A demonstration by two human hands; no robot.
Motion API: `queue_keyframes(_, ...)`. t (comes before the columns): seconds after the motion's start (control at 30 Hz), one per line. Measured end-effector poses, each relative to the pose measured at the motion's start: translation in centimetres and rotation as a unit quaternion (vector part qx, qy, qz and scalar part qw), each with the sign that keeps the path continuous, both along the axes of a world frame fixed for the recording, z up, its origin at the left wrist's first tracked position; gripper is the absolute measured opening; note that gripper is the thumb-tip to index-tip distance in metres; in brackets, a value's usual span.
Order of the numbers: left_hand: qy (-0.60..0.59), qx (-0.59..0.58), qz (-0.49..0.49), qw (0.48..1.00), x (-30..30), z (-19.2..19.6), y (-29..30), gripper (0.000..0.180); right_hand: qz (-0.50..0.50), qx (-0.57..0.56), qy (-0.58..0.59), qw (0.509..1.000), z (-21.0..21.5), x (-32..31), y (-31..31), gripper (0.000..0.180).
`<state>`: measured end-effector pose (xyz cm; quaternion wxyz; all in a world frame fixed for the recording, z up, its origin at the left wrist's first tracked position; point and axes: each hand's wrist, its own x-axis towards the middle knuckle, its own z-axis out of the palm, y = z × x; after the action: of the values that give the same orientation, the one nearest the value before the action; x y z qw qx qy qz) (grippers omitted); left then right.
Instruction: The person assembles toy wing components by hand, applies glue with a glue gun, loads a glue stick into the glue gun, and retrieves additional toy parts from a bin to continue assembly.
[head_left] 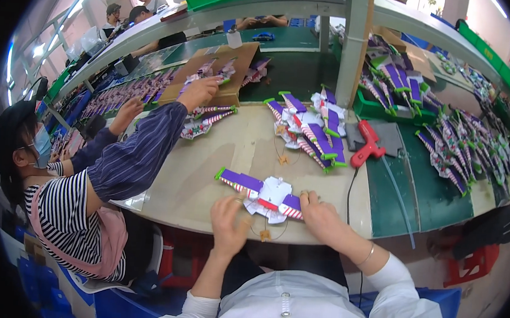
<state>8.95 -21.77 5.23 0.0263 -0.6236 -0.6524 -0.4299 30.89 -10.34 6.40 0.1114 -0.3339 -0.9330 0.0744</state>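
In front of me on the worktable (206, 176) lies a plastic toy piece (275, 191) with a white middle, purple panels, red-and-white striped limbs and green tips. Thin wires run from it to a small brown part (265, 235) by the table edge. My right hand (321, 220) is closed on the piece's right end. Partly smeared by motion, my left hand (230, 223) is at its near left side; whether its fingers hold anything is hidden. Farther back is a pile of similar toy pieces (313, 133). Right of the pile, a red glue gun (366, 144) rests on a dark pad (389, 139).
At my left a co-worker (75, 199) reaches across to toy pieces by a cardboard box (237, 81). More pieces fill a green tray (409, 113) and heap up (475, 145) at the right. A post (355, 48) rises behind the glue gun, whose cable hangs over the edge.
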Motion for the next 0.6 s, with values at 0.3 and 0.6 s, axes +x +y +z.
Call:
queue_keyframes(0.3,-0.104,0.004,-0.093,0.990,4.7,-0.3,2.0,0.010,0.001,0.046,0.039,0.998,-0.7,0.7,-0.2,0.020)
queue_keyframes(0.6,-0.373,-0.025,-0.020,0.927,4.5,-2.4,1.4,0.032,0.096,0.121,0.042,0.987,-2.1,0.3,0.7,0.024)
